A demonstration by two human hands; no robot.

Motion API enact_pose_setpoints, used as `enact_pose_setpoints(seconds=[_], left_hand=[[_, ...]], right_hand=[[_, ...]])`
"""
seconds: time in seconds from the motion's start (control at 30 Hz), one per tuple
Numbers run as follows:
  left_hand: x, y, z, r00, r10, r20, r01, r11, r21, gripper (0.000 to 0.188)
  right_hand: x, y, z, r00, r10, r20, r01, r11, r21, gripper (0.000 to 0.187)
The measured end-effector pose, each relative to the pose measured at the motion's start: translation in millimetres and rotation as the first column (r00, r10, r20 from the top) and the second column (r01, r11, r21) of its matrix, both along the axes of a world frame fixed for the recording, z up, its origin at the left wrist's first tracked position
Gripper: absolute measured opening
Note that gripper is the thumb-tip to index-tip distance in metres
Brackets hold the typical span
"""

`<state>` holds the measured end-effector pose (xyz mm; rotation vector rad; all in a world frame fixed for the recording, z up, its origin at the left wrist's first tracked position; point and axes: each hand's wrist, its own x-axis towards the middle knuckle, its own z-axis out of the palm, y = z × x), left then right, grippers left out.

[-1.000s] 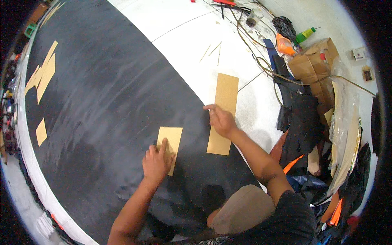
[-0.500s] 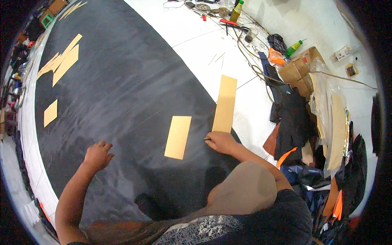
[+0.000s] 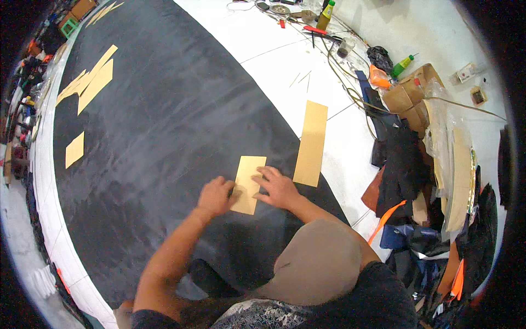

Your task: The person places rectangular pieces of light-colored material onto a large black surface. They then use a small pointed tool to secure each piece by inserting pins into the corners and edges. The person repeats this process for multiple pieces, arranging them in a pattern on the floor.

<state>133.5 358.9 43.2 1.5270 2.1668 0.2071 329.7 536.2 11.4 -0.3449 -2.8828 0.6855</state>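
Note:
A small tan card rectangle [image 3: 249, 183] lies flat on a wide black sheet of material [image 3: 175, 126]. My left hand [image 3: 218, 196] is at its left edge, fingers bent and slightly apart, with the thumb side over the card. From the other side my right hand [image 3: 277, 188] reaches in, its spread fingertips resting on the card's right edge. Neither hand lifts it. To the right, a longer tan card strip [image 3: 312, 143] lies partly on the sheet and partly on the white floor; no hand touches it.
More tan card pieces [image 3: 97, 85] and a single small one [image 3: 75, 150] lie on the sheet at left. Cables [image 3: 350, 90], a green-capped bottle [image 3: 325, 16], a cardboard box [image 3: 412, 96] and heaped dark scraps [image 3: 402, 170] line the right side. A green stool [image 3: 69, 27] stands far left.
My right hand has left the long strip and come to the small card's right edge. My left hand has moved right across the sheet to the card's left edge. The view has shifted slightly.

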Motion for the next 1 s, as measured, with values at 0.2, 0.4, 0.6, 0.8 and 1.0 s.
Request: enact_pose_setpoints(seconds=[0.2, 0.4, 0.6, 0.8, 1.0], left_hand=[[41.5, 29.0, -26.1, 0.931, 0.362, 0.042, -0.356, 0.881, 0.312, 0.026], [-47.4, 63.9, -45.7, 0.835, 0.55, -0.035, -0.488, 0.768, 0.414, 0.018], [-81.7, 88.5, -46.6, 0.797, 0.602, -0.045, -0.537, 0.741, 0.404, 0.019], [-72.9, 102.4, -60.1, 0.851, 0.517, -0.092, -0.405, 0.758, 0.511, 0.025], [-73.2, 122.7, -62.2, 0.834, 0.535, -0.132, -0.411, 0.763, 0.498, 0.033]], right_hand=[[-54.4, 46.8, -19.8, 0.99, -0.144, 0.004, 0.141, 0.976, 0.167, 0.052], [-102.0, 94.5, -27.4, 0.937, -0.329, -0.12, 0.344, 0.928, 0.144, 0.052], [-123.4, 100.1, -24.1, 0.905, -0.41, -0.112, 0.423, 0.896, 0.138, 0.053], [-128.0, 109.5, -30.1, 0.909, -0.402, -0.106, 0.416, 0.886, 0.207, 0.05], [-126.9, 116.5, -38.0, 0.902, -0.411, -0.131, 0.431, 0.88, 0.201, 0.049]])
